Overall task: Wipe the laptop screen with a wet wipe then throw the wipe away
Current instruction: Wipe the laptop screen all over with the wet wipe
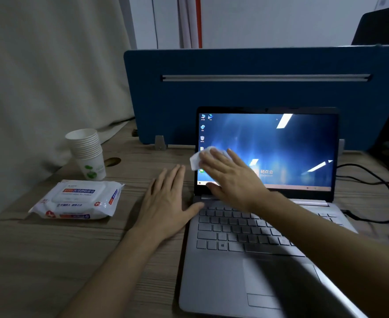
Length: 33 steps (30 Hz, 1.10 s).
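Observation:
An open silver laptop [241, 267] sits on the wooden desk, its lit blue screen [287, 143] facing me. My right hand [230, 175] presses a white wet wipe [197, 160] flat against the lower left part of the screen, fingers spread over it. Most of the wipe is hidden under the palm. My left hand [168, 203] lies flat on the desk just left of the laptop, fingers apart, thumb touching the keyboard's corner, holding nothing.
A white pack of wet wipes [78, 199] lies on the desk at the left. Behind it stands a stack of paper cups [88, 152]. A blue divider panel [246, 88] rises behind the laptop. A black cable [386, 191] loops at the right.

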{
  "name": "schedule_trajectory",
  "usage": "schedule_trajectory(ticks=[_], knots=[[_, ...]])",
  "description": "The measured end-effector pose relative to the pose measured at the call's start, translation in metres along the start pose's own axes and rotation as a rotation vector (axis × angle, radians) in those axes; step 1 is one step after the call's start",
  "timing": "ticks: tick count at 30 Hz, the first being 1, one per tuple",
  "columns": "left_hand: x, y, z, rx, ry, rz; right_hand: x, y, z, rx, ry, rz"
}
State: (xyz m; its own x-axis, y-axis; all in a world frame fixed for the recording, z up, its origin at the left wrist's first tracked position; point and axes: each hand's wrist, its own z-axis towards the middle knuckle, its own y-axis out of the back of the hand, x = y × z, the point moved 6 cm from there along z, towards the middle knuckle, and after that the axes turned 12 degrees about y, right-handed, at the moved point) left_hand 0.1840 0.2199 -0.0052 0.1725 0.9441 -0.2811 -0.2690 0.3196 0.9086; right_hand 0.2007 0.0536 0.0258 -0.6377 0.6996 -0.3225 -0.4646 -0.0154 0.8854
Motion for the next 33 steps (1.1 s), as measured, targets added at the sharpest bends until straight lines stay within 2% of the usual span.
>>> schedule_trajectory(ticks=[5,10,18,24,33], knots=[[0.0,0.0,0.0,-0.004,-0.001,-0.007,0.005,-0.003,-0.012,0.031,0.063,-0.006],[0.0,-0.002,-0.003,0.006,0.009,0.003,-0.01,0.012,0.002,-0.017,-0.054,0.002],[0.006,-0.009,-0.005,0.037,0.024,0.015,0.017,-0.004,-0.024,0.053,0.082,0.017],[0.006,-0.009,-0.008,0.066,0.0,0.034,-0.004,0.01,-0.008,0.061,0.019,-0.017],[0.001,-0.014,-0.008,0.076,-0.063,-0.005,0.004,0.006,-0.028,0.079,0.069,0.007]])
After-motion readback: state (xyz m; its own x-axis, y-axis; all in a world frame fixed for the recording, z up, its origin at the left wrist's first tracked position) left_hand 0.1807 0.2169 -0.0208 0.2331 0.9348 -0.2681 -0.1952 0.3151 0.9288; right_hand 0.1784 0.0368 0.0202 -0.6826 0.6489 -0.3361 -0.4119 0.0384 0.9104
